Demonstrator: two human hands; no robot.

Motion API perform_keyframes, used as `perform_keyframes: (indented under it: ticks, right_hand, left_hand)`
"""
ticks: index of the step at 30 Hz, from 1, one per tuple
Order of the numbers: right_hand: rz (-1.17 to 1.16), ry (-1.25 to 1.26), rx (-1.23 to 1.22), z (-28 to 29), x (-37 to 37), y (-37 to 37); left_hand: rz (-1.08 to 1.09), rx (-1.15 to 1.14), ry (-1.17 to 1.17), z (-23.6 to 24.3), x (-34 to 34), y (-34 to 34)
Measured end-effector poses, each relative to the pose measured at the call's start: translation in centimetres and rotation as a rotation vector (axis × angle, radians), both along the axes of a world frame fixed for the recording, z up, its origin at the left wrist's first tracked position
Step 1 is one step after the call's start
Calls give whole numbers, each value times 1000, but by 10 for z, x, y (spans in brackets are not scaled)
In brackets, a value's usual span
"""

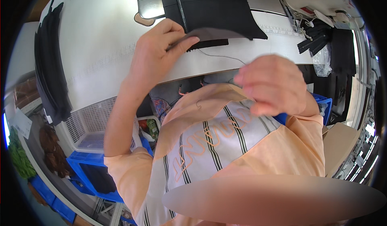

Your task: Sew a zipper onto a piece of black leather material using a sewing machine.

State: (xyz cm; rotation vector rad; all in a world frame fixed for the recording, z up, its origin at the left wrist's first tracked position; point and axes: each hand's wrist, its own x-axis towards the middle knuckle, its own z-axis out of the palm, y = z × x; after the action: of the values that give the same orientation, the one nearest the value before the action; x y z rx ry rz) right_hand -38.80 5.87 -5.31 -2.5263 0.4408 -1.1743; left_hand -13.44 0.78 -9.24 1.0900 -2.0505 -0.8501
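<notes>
At the table's front edge my left hand (161, 48) pinches the near edge of a black fabric piece (213, 12) between thumb and fingers. A metal zipper (179, 4) runs along the fabric's left part, and the held edge is lifted and curls over. A thin dark thread (221, 57) trails from beneath the fabric toward my right hand (278, 83). That hand is raised in front of my body, blurred by motion, with its fingers curled together where the thread meets them. Its fingertips show poorly.
A white sewing machine (322, 0) stands at the upper right, with scissors (287, 10) and black zippers (314, 40) nearby. Black fabric strips (50, 65) hang over the table's left end. Below stand a white basket (90, 125) and a blue crate (86, 165); a cardboard box (342, 145) is at right.
</notes>
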Motion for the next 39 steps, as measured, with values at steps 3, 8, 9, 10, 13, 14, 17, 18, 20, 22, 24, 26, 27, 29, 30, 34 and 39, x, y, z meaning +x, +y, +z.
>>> perform_keyframes:
  ticks: [3, 8, 9, 10, 13, 14, 17, 18, 20, 22, 24, 26, 27, 29, 30, 34, 39]
  right_hand:
    - [-207, 236, -21, -32, 8, 12]
    - [-407, 468, -1, -53, 5, 5]
    - [-404, 466, 1, -55, 3, 5]
    - [-402, 458, 14, -56, 2, 5]
    - [-402, 472, 57, -56, -1, 6]
    - [-404, 492, 84, -55, -1, 7]
    - [-394, 802, 95, -51, -11, 18]
    - [-336, 464, -18, -38, -1, 16]
    - [-177, 395, 72, -24, -12, 21]
    - [-265, 343, 9, -19, -7, -8]
    - [-362, 309, -72, -37, 11, -63]
    - [-360, 313, -102, -53, 21, -92]
    - [-365, 339, -80, -59, 27, -101]
    - [-369, 365, -58, -64, 32, -107]
    - [-397, 407, -94, -66, 33, -108]
    - [-466, 506, -236, -70, 36, -106]
    - [-462, 533, -280, -69, 35, -105]
  left_hand:
    - [-35, 250, 7, 9, 0, -10]
    - [-24, 283, -90, 13, -1, -14]
    - [-44, 271, -96, 14, 0, -14]
    - [-64, 257, -102, 14, 1, -14]
    - [-60, 261, -114, 14, -1, -12]
    - [-63, 257, -113, 12, -2, -10]
    - [-107, -71, -176, 0, -1, 6]
    - [-111, -221, -227, -3, 1, 14]
    - [-87, -384, -328, -14, 7, 33]
    - [-79, -399, -343, -15, 6, 37]
    - [-67, -413, -358, -14, 5, 37]
    - [-76, -418, -377, -14, 6, 36]
    - [-76, -420, -378, -15, 6, 36]
    - [-79, -406, -389, -17, 7, 37]
    - [-77, -406, -390, -16, 7, 37]
    - [-86, -371, -390, -15, 7, 37]
    - [-97, -395, -395, -16, 8, 35]
